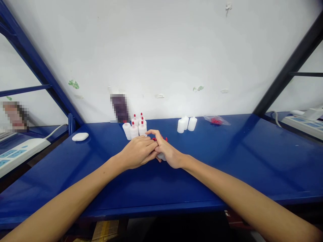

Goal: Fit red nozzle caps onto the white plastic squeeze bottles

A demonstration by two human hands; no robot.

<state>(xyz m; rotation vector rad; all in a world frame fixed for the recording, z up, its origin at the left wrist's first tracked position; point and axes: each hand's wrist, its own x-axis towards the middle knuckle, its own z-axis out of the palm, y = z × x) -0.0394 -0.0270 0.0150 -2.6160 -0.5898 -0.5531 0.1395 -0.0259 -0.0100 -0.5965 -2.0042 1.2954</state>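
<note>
My left hand (138, 151) and my right hand (170, 153) meet over the middle of the blue table. A small white bottle (161, 156) shows in part beneath my right palm, with my right fingers bent around it. My left fingers are closed and press together against the bottle's end; what they pinch is hidden. Just beyond my hands lie several loose red caps (164, 138), partly covered by my right hand. Close to my left fingers stand several white bottles with red-tipped caps (134, 130), upright in a group.
Further right stand white bottles without red caps (181, 125). Behind them lies a clear plastic bag with red pieces (216, 121). A white rounded case (80, 136) rests on the left of the blue table (207, 174). Power strips (22, 153) lie at both sides.
</note>
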